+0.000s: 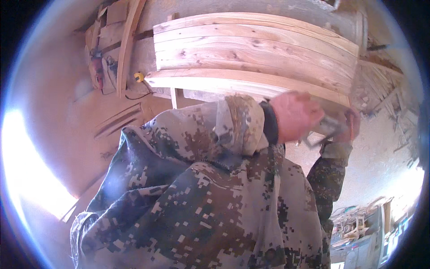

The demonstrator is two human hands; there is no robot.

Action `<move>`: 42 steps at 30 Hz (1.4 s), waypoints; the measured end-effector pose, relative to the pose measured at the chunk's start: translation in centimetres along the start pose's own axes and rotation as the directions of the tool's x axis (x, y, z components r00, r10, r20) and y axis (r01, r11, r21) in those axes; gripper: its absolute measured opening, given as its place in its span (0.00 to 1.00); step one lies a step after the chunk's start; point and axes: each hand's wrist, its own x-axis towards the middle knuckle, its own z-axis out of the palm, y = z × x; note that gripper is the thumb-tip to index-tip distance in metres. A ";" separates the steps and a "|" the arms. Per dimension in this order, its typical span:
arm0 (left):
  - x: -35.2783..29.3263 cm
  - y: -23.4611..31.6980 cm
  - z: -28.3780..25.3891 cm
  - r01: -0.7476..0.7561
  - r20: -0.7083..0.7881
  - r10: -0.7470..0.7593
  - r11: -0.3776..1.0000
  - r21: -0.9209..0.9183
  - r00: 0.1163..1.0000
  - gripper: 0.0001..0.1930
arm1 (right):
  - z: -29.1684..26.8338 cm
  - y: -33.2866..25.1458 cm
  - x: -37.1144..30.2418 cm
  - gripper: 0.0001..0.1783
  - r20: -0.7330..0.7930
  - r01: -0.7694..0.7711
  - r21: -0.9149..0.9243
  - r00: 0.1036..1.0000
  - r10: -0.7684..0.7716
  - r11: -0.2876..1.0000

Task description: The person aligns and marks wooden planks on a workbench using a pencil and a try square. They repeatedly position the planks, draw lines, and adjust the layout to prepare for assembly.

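My left hand (294,115), in a camouflage sleeve with a dark band at the wrist, is curled closed by the right part of the near wooden beam (197,81). What its fingers hold is hidden and smeared by motion. Just beyond it, at the beam's right end, my right hand (350,127) is closed around a grey angular tool (330,127) that looks like metal. Blur hides the tool's exact kind. It lies between my two hands, below the beam's end. Several pale planks (251,47) rest side by side behind the beam.
A yellow tape measure (139,77) and a red power tool (96,69) lie at the left, near an upright-looking wood strip (130,47). Wood scraps (389,96) are scattered at the right. More wood and clutter (358,228) sit at the lower right.
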 end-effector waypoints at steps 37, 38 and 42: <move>1.4 -10.3 -1.9 0.158 -0.046 -0.162 0.983 -0.094 0.986 0.13 | 6.6 -12.7 -7.4 0.11 -0.258 -0.162 -0.219 0.961 0.103 0.962; 1.3 -9.8 -1.6 0.165 0.010 -0.165 0.985 -0.055 0.986 0.11 | 6.6 -12.9 -7.6 0.11 -0.256 -0.148 -0.194 0.962 0.095 0.970; 1.4 -9.0 -0.8 0.126 0.020 -0.127 0.991 0.046 0.992 0.10 | 6.4 -12.8 -8.1 0.13 -0.235 -0.130 -0.146 0.967 0.093 0.981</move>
